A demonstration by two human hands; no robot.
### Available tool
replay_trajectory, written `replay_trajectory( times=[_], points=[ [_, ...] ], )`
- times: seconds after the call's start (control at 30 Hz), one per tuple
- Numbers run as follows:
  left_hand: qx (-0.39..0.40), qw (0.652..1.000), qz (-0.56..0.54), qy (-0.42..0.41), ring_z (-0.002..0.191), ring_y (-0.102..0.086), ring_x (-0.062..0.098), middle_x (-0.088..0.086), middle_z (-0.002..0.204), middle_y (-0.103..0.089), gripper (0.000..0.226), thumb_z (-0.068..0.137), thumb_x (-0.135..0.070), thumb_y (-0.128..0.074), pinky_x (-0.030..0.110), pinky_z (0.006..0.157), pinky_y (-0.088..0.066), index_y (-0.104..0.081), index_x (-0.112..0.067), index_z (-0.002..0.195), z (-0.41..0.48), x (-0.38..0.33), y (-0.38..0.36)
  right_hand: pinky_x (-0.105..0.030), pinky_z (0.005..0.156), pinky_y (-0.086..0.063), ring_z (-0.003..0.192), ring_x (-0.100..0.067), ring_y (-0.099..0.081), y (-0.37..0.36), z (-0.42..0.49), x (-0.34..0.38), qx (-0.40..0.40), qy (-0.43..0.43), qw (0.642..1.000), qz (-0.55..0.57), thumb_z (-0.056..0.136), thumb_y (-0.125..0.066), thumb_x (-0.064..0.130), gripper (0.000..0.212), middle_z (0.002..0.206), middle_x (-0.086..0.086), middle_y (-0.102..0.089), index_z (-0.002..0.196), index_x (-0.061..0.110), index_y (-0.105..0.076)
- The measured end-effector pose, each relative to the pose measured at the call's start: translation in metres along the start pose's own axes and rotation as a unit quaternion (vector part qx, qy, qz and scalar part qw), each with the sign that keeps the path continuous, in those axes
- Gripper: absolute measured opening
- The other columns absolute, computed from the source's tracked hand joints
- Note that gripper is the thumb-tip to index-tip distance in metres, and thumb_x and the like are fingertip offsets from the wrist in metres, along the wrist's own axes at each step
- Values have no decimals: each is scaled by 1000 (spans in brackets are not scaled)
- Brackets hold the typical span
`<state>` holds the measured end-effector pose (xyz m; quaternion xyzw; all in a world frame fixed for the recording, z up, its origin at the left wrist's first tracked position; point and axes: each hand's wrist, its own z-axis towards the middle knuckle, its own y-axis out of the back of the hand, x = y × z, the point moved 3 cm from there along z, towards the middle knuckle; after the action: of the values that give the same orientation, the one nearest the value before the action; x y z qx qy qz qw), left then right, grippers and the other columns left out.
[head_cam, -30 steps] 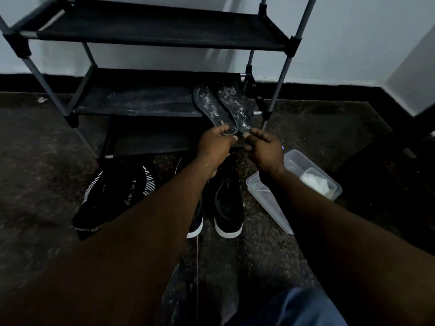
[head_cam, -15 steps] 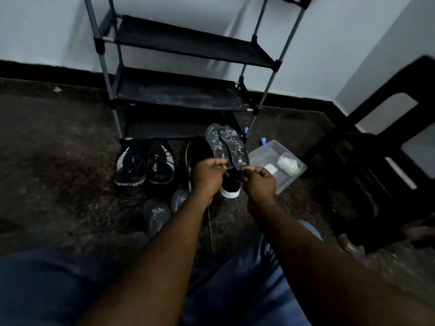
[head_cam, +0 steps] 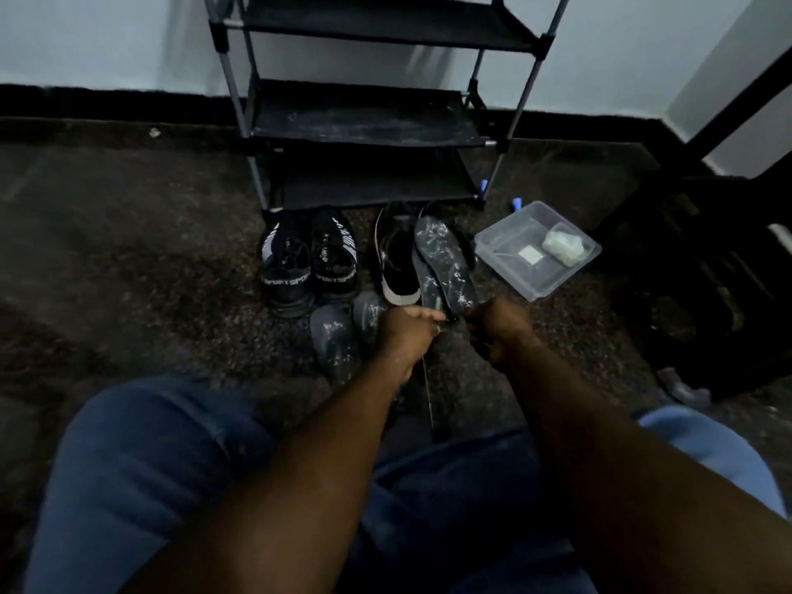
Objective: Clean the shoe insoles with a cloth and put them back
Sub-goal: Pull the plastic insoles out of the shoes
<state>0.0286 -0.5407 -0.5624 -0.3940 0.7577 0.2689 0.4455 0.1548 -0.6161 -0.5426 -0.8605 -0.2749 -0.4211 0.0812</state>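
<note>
Pulled back from the shoe rack [head_cam: 368, 122] vs. 1 s ago: both held insoles [head_cam: 443, 263] now off the shelf, brought low over the floor, just beyond the fingertips. Left hand [head_cam: 405, 330] and right hand [head_cam: 499, 325] each curled shut, pinching the heel ends; toes fan away from the fingers. Second insole pair [head_cam: 338, 336] lying on floor just left of left-hand fingers. Cloth [head_cam: 563, 244] in clear tub [head_cam: 514, 272], right of the right-hand fingers, apart, untouched. Prob. means wiping not yet begun; white specks on all insoles. Readable: "SPORT" on heels of black sneakers [head_cam: 308, 261]. Other shoe [head_cam: 396, 259]: no legible label.
</note>
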Motion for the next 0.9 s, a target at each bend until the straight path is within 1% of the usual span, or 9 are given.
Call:
replay_trajectory(
  times=[0.07, 0.17, 0.23, 0.37, 0.5, 0.6, 0.7, 0.77, 0.9],
  points=[
    [-3, 1000, -8, 12, 81, -64, 13, 4, 94, -74, 26, 90, 6, -60, 18, 60, -48, -77, -10, 101, -6, 25, -5, -24, 52, -35, 50, -16, -47, 9, -3, -21, 30, -11, 999, -28, 88, -53, 0, 17, 64, -7, -52, 80, 14, -58],
    [7, 999, -11, 30, 59, -60, 2, 4, 83, -71, 27, 91, 9, -58, 12, 47, -44, -77, -7, 102, -23, 58, -26, -26, 50, -34, 53, -19, -44, 39, 1, -61, 41, -42, 997, -43, 91, -48, -4, 22, 65, -10, -47, 75, 10, -53],
    [20, 999, -6, 41, 48, -55, -1, 2, 78, -70, 28, 91, 10, -57, 12, 44, -42, -77, -6, 103, -29, 72, -37, -23, 45, -34, 52, -20, -43, 53, 6, -78, 43, -56, 997, -31, 92, -44, -5, 26, 66, -12, -46, 72, 8, -51],
    [23, 999, 9, 48, 62, -56, 7, -1, 80, -71, 28, 92, 10, -57, 11, 47, -43, -77, -8, 98, -22, 77, -44, -20, 38, -40, 50, -20, -50, 61, 18, -83, 23, -65, 998, 2, 93, -51, -5, 25, 66, -12, -54, 72, 8, -54],
    [10, 999, 5, 51, 60, -52, 6, 5, 84, -70, 28, 90, 12, -58, 8, 46, -40, -77, -3, 103, -12, 80, -37, -26, 49, -39, 54, -22, -48, 61, 19, -82, -3, -60, 998, 18, 90, -47, -8, 24, 65, -12, -50, 73, 9, -52],
    [13, 997, -4, 80, 62, -54, 10, 6, 80, -70, 27, 89, 13, -59, 10, 46, -42, -77, -3, 100, -11, 98, -40, -28, 54, -38, 55, -21, -47, 63, 16, -82, -29, -70, 997, 34, 92, -45, -4, 22, 65, -9, -50, 77, 10, -54],
    [45, 993, -8, 111, 78, -66, 20, 15, 95, -75, 27, 90, 13, -61, 21, 66, -56, -77, -9, 90, -16, 119, -52, -25, 53, -37, 53, -19, -44, 66, 19, -82, -57, -68, 995, 44, 97, -44, 6, 20, 65, -8, -51, 82, 12, -55],
    [56, 991, 4, 120, 85, -67, 24, 17, 100, -76, 26, 89, 14, -60, 28, 74, -56, -77, -5, 94, -20, 128, -54, -24, 51, -37, 49, -19, -42, 69, 25, -87, -80, -73, 993, 47, 101, -42, 10, 19, 62, -8, -49, 86, 13, -54],
    [68, 990, 37, 120, 82, -65, 16, 11, 100, -76, 27, 90, 12, -60, 18, 61, -51, -79, -6, 98, -15, 137, -51, -20, 44, -34, 41, -17, -40, 76, 30, -100, -107, -91, 989, 41, 105, -36, 16, 22, 61, -7, -45, 89, 18, -51]
  ],
)
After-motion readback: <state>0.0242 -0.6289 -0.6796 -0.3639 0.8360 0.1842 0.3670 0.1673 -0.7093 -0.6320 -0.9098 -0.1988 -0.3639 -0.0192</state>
